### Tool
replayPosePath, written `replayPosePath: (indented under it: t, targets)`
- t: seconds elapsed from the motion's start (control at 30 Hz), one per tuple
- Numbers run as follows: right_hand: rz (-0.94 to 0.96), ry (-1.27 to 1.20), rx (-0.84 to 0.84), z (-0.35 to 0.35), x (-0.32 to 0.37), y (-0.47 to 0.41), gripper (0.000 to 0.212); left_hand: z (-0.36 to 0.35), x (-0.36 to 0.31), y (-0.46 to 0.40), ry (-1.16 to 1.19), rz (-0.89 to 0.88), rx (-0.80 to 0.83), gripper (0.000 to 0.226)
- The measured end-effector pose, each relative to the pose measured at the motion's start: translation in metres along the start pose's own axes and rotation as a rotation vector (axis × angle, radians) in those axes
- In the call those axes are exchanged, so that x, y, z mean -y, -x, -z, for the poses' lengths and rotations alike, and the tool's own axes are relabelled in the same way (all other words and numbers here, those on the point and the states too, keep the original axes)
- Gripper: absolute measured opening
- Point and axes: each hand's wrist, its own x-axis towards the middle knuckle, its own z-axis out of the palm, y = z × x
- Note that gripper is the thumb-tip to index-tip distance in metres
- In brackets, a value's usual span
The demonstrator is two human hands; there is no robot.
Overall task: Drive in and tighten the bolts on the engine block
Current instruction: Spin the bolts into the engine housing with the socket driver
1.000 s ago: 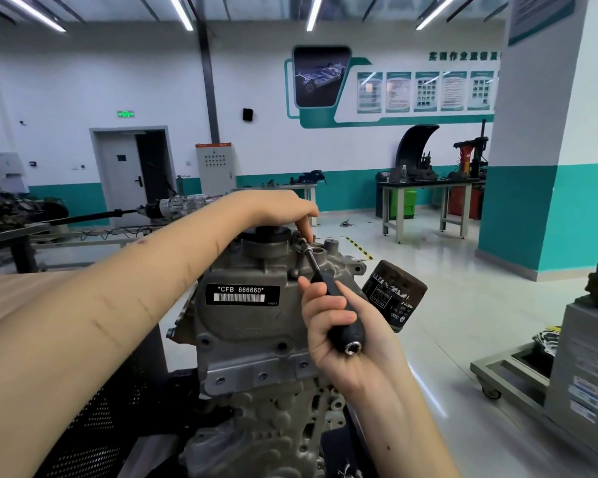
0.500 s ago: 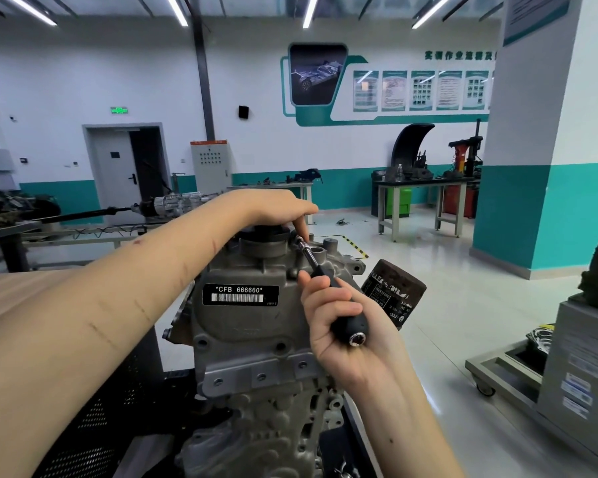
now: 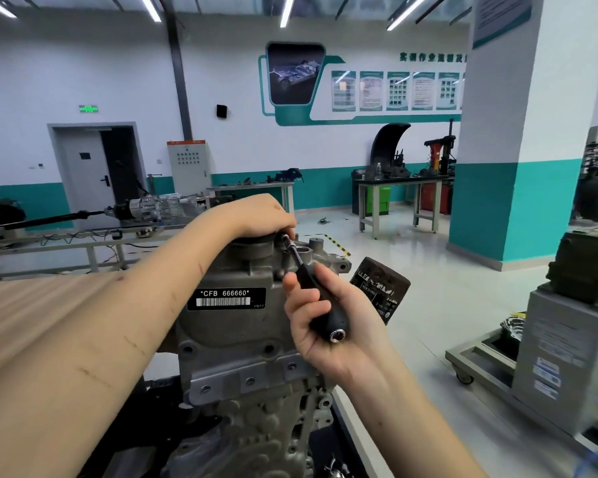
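Workshop hall, white walls with a teal lower band, strip lights overhead, a grey door [image 3: 94, 174] at far left. Two workbenches [image 3: 399, 198] stand along the back wall, and a teal-and-white pillar [image 3: 518, 132] rises at right.

Engine block [image 3: 235, 326], grey cast metal, fills the centre foreground, upright. Black label [image 3: 226, 298] on its near face reads *CFB 666660* above a barcode. Black oil filter [image 3: 380, 291] juts from the block's right side, tilted, just beyond the right hand.

Left hand [image 3: 252, 215]: forearm reaches across from lower left, hand rests on the block's top edge, fingers curled down over the rim. Fingertips sit at the driver's tip; whether they pinch a bolt there is hidden.

Right hand [image 3: 328, 315]: wrapped round the black handle of a driver [image 3: 320, 298], thumb laid along the handle's left side, butt end showing its square socket toward the camera. Shaft slants up and left from this hand to the top right corner of the block, where the tip meets the casting just under the left fingertips. Bolt itself too small and covered to make out.

Wood-grain tabletop [image 3: 32, 312] lies at left behind the forearm. Grey wheeled stand [image 3: 549, 357] carrying a dark unit sits at right, well apart from the block. Long shaft assembly [image 3: 152, 207] rests on a frame in the left background.
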Motion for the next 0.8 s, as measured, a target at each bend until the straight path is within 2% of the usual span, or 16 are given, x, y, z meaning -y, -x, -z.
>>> replayPosePath:
  t: [0.13,0.23,0.33,0.4,0.47,0.6,0.67,0.7,0.8]
  targets:
    - [0.005,0.081,0.002,-0.003,0.004,0.001,0.054,0.000,-0.004,0.006,-0.033,-0.004,-0.029,0.022]
    - [0.019,0.060,0.024,-0.010,0.002,0.000,0.051,-0.010,-0.004,0.023,-0.009,-0.116,-0.252,0.024]
    - [0.040,0.048,0.031,-0.018,0.000,0.000,0.043,-0.041,0.003,0.063,-0.138,-0.372,-0.556,0.034]
    - [0.052,0.061,0.045,-0.020,-0.001,0.000,0.049,-0.062,0.008,0.082,-0.219,-0.504,-0.628,0.041]
    - [0.047,0.060,0.085,-0.019,-0.002,0.000,0.058,-0.069,0.011,0.085,-0.182,-0.530,-0.659,0.044]
    - [0.023,0.080,0.189,-0.014,0.000,-0.001,0.059,-0.070,0.008,0.075,-0.188,-0.571,-0.802,0.031]
    - [0.024,0.263,0.178,-0.010,0.005,0.005,0.047,-0.073,0.008,0.071,-0.213,-0.582,-0.838,0.024]
    - [0.043,0.433,0.161,-0.007,0.008,0.009,0.043,-0.073,0.008,0.070,-0.227,-0.588,-0.847,0.024]
    - [0.220,1.009,0.060,0.006,0.014,0.022,0.053,-0.073,0.008,0.069,-0.238,-0.602,-0.864,0.021]
